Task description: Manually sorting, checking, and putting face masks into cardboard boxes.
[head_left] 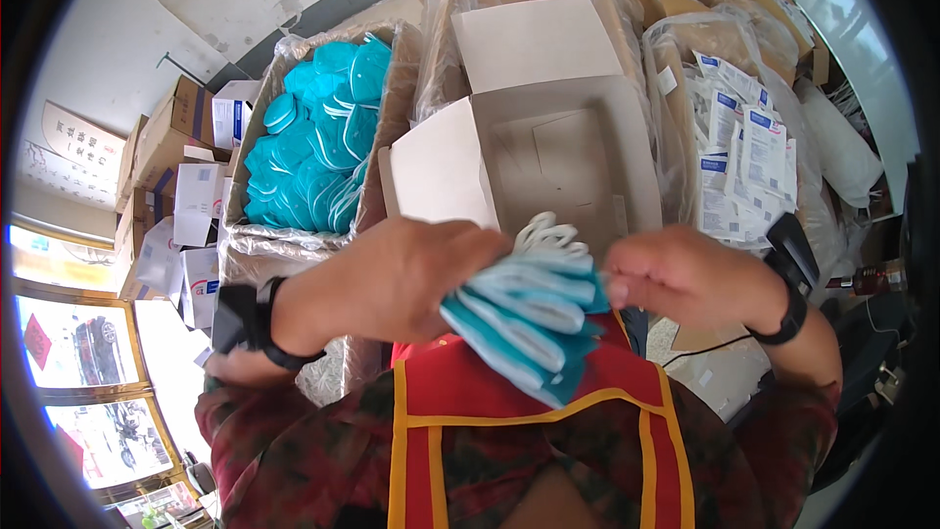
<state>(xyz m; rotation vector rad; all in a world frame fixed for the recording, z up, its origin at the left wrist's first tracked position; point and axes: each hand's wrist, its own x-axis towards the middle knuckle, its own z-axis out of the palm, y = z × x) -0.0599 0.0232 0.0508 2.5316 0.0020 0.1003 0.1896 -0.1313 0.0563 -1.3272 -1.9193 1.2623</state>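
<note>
My left hand (416, 274) is closed around the left side of a fanned stack of folded teal face masks (534, 318) with whitish inner sides. White ear loops (548, 235) bunch at the top of the stack. At its right edge is my right hand (676, 274), fingers curled and thumb pressed in. The right fingertips are slightly blurred, and whether they grip a mask or just touch the stack cannot be made out. Just beyond the hands stands an open white cardboard box (470, 162) with raised flaps; no masks show inside it.
Left of the box, a plastic-lined carton (392, 69) holds a heap of teal masks (313, 152). On the right, another lined carton (676, 152) contains white printed packets (759, 157). Smaller white boxes (199, 191) and brown cartons (181, 127) are stacked at the far left.
</note>
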